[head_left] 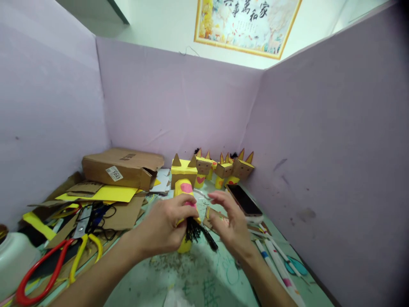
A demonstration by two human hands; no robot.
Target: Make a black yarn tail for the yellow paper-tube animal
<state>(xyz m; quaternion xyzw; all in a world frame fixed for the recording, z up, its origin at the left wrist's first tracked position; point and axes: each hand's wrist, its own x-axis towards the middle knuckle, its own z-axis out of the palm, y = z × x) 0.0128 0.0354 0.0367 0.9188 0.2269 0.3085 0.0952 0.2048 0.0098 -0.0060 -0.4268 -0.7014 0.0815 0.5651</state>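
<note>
My left hand point(169, 219) is closed round the body of a yellow paper and cardboard animal figure point(183, 168). The figure has a box-shaped head with two pointed ears, and pink spots on its body. From the end nearest me sticks out a black yarn tail point(206, 236), its strands frayed at the base. To the right, my right hand point(230, 221) hovers apart from the figure with fingers spread and curved, holding nothing. A scrap of cardboard point(209, 215) lies on the table just beyond it.
Several similar figures point(223, 170) stand at the back. A cardboard box point(123, 168), yellow paper point(110, 192) and red-and-yellow-handled scissors point(79, 232) lie at left. On the right are a phone point(244, 200) and markers point(277, 260). Purple partitions point(179, 98) enclose the table point(140, 277).
</note>
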